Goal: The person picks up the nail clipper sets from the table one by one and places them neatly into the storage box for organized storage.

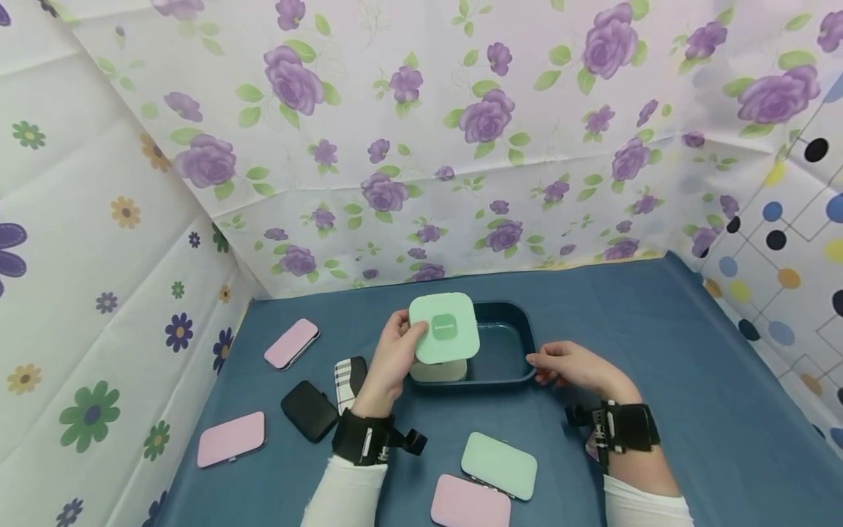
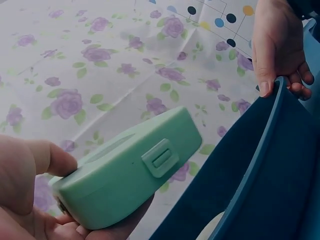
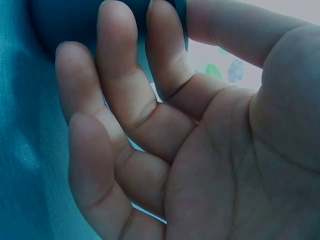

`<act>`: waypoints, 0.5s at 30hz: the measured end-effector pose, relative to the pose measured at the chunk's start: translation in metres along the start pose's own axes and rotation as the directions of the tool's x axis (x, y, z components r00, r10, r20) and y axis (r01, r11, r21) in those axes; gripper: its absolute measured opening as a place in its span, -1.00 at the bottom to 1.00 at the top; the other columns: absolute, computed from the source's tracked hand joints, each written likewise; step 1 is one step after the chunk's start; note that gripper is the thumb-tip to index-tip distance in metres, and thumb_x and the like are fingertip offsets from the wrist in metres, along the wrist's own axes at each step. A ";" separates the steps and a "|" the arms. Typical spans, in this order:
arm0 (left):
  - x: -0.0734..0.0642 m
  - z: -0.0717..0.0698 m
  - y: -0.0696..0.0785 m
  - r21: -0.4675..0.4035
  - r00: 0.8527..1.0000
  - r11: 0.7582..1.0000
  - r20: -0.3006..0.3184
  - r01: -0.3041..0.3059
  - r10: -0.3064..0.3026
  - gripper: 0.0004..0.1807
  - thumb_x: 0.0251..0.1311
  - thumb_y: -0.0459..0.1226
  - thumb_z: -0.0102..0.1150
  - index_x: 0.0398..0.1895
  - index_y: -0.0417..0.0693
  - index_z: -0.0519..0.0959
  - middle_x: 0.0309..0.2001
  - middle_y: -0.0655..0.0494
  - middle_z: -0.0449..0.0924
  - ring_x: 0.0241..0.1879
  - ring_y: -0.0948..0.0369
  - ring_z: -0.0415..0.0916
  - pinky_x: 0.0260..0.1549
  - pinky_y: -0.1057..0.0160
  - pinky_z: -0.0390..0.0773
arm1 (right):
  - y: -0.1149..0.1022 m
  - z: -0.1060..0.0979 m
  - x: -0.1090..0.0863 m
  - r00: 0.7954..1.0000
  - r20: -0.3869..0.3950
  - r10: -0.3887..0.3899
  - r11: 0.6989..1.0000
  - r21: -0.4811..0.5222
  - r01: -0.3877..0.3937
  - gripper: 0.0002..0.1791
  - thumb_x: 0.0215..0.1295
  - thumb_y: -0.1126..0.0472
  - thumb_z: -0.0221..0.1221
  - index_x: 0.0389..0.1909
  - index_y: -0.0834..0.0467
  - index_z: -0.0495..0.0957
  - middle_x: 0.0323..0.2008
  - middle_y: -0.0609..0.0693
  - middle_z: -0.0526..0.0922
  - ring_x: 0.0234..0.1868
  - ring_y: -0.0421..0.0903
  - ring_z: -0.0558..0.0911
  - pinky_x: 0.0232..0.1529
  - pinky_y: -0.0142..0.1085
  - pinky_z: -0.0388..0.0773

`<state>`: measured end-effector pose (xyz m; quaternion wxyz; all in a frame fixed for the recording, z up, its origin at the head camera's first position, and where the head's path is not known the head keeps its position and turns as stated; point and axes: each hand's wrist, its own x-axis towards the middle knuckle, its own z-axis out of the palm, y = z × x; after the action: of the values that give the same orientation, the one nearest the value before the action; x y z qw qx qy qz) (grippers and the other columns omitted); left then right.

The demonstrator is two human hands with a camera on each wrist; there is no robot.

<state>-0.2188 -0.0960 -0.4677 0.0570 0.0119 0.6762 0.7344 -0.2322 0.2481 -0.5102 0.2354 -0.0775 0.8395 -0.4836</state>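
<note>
My left hand (image 1: 390, 356) grips a mint-green square case (image 1: 459, 340) by its left side, thumb on top and fingers beneath. The case has a latch on its side, seen in the left wrist view, and is held above the left part of a dark blue bin (image 1: 503, 382). Inside the bin, under the case, lies a pale rounded thing (image 1: 440, 372), partly hidden. My right hand (image 1: 576, 368) pinches the bin's right wall between thumb and fingertips; in the right wrist view its other fingers (image 3: 82, 160) are loosely curled.
Left of the bin lie a pink case (image 1: 292, 344), another pink case (image 1: 231, 439), a black case (image 1: 309, 410) and a checked black-and-white case (image 1: 345, 380). In front are a green case (image 1: 499, 465) and a pink one (image 1: 470, 502). Something pinkish (image 1: 592, 445) is mostly hidden under the right wrist.
</note>
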 end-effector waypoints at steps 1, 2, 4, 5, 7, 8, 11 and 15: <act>0.002 0.002 0.000 0.003 1.000 1.000 0.008 -0.003 0.003 -0.47 0.63 -0.22 0.06 0.51 -0.24 0.26 0.17 -0.21 0.55 -0.08 0.15 0.62 -0.15 0.22 0.63 | 0.000 0.000 0.000 1.000 -0.001 -0.002 1.000 0.003 0.002 -0.56 0.64 -0.11 0.17 -0.27 0.20 0.63 -0.27 0.07 0.72 -0.18 0.02 0.68 -0.11 -0.11 0.56; 0.004 0.004 -0.002 0.006 1.000 1.000 0.018 -0.005 0.005 -0.47 0.62 -0.23 0.06 0.50 -0.25 0.27 0.15 -0.21 0.55 -0.11 0.15 0.62 -0.19 0.22 0.63 | 0.000 0.000 0.000 1.000 -0.001 -0.005 1.000 0.005 0.005 -0.56 0.63 -0.11 0.17 -0.27 0.20 0.63 -0.27 0.06 0.72 -0.18 0.02 0.69 -0.12 -0.11 0.56; 0.007 0.008 -0.003 0.014 1.000 1.000 0.030 -0.006 0.006 -0.48 0.62 -0.22 0.07 0.50 -0.24 0.27 0.13 -0.19 0.56 -0.16 0.16 0.61 -0.24 0.18 0.60 | -0.001 0.001 0.000 1.000 0.004 -0.012 1.000 0.008 0.012 -0.56 0.64 -0.10 0.17 -0.27 0.21 0.63 -0.27 0.06 0.72 -0.17 0.03 0.69 -0.12 -0.10 0.56; 0.008 0.009 -0.004 0.017 0.999 1.000 0.036 -0.006 0.005 -0.48 0.63 -0.22 0.06 0.50 -0.23 0.27 0.12 -0.18 0.56 -0.18 0.16 0.59 -0.27 0.16 0.58 | -0.001 0.001 0.000 1.000 0.004 -0.011 1.000 0.012 0.011 -0.56 0.63 -0.10 0.17 -0.27 0.21 0.63 -0.27 0.06 0.72 -0.17 0.03 0.69 -0.12 -0.10 0.56; 0.010 0.012 -0.006 0.026 0.999 1.000 0.042 -0.004 0.002 -0.48 0.63 -0.20 0.06 0.50 -0.22 0.28 0.10 -0.18 0.57 -0.22 0.16 0.57 -0.30 0.12 0.53 | -0.001 0.002 -0.001 1.000 0.006 -0.012 1.000 0.016 0.012 -0.56 0.63 -0.10 0.17 -0.27 0.21 0.62 -0.27 0.06 0.73 -0.16 0.04 0.69 -0.12 -0.09 0.56; 0.011 0.013 -0.007 0.028 0.999 1.000 0.045 -0.003 0.002 -0.48 0.63 -0.20 0.06 0.50 -0.21 0.28 0.09 -0.17 0.57 -0.23 0.15 0.56 -0.31 0.11 0.52 | -0.001 0.002 -0.001 1.000 0.008 -0.012 1.000 0.016 0.012 -0.57 0.63 -0.10 0.17 -0.26 0.20 0.62 -0.27 0.06 0.73 -0.16 0.04 0.69 -0.12 -0.09 0.56; 0.013 0.016 -0.008 0.023 0.998 1.000 0.055 0.011 -0.012 -0.48 0.64 -0.17 0.06 0.51 -0.17 0.28 0.10 -0.16 0.58 -0.22 0.14 0.57 -0.31 0.11 0.51 | 0.000 0.001 -0.002 1.000 0.008 -0.013 1.000 0.022 0.013 -0.58 0.64 -0.09 0.17 -0.25 0.20 0.62 -0.27 0.06 0.73 -0.16 0.04 0.70 -0.12 -0.08 0.57; 0.015 0.019 -0.010 0.022 0.997 0.999 0.067 0.028 -0.029 -0.48 0.65 -0.16 0.05 0.52 -0.15 0.27 0.12 -0.17 0.58 -0.19 0.12 0.59 -0.33 0.15 0.53 | 0.001 -0.001 -0.002 1.000 0.008 -0.019 1.000 0.023 0.019 -0.58 0.64 -0.08 0.17 -0.24 0.21 0.63 -0.27 0.05 0.73 -0.15 0.04 0.70 -0.12 -0.08 0.58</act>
<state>-0.2313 -0.0753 -0.4769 0.0902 0.0277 0.6817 0.7255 -0.2304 0.2504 -0.5100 0.2351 -0.0848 0.8322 -0.4950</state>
